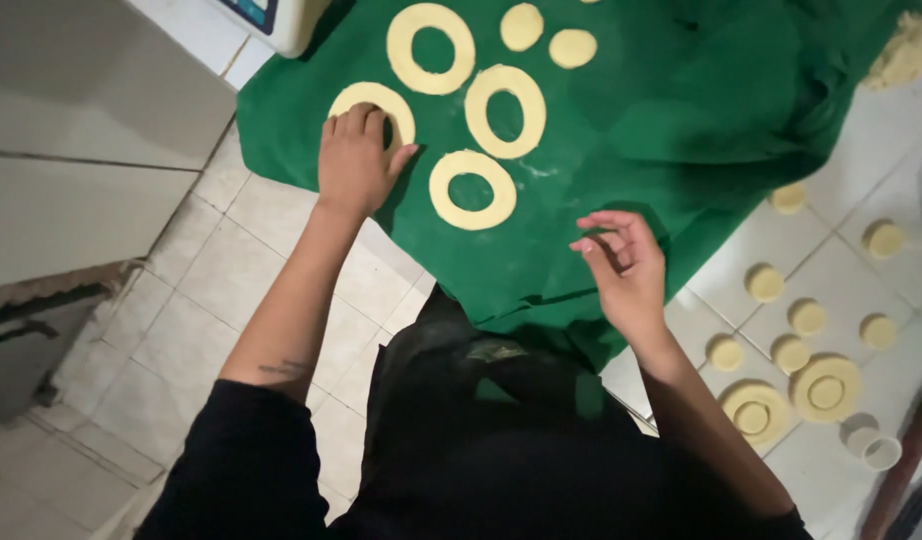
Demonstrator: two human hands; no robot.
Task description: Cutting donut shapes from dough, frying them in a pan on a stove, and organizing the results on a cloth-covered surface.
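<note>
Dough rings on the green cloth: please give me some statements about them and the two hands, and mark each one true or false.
1. The left hand rests on a dough ring lying on the green cloth. True.
2. The right hand holds a rolling pin. False: it is empty, fingers loosely curled above the cloth.
3. Four dough rings lie on the cloth. True: one is partly covered by the left hand.
4. The small dough discs on the tiled counter are stacked in one tall pile. False: most lie singly, spread out.
5. The cloth is red. False: it is green.
</note>
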